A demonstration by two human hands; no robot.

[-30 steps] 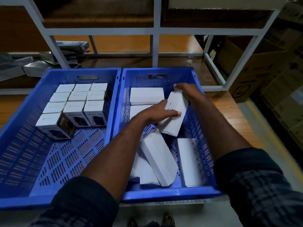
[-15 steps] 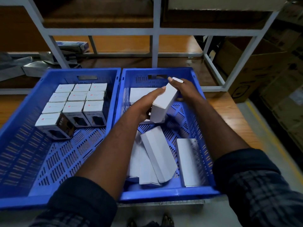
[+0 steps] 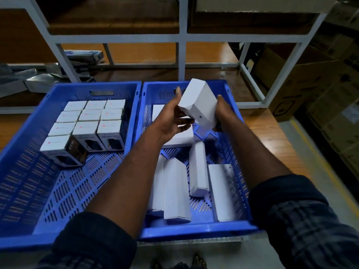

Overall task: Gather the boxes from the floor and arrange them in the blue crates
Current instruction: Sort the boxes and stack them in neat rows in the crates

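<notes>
Two blue crates stand side by side on a wooden surface. Above the far half of the right crate point(image 3: 196, 229) I hold a plain white box point(image 3: 200, 102) tilted, lifted off the crate floor. My left hand point(image 3: 171, 118) holds its left side with the thumb up. My right hand point(image 3: 223, 111) grips its right side from behind. Several white boxes point(image 3: 175, 189) lie loose and skewed in the near half of this crate, and flat ones point(image 3: 178, 137) lie under my hands. The left crate point(image 3: 29, 191) holds several upright printed boxes point(image 3: 91, 125) in neat rows at its far end.
A white metal rack frame point(image 3: 181, 37) rises right behind the crates. Dark packets and a box point(image 3: 83, 57) lie on the low shelf at the far left. Brown cartons point(image 3: 303, 82) are stacked to the right beyond a yellow floor line point(image 3: 318, 158).
The white box went from lying low in the right crate to being lifted and tipped up between both hands. My hands rose with it toward the crate's far end.
</notes>
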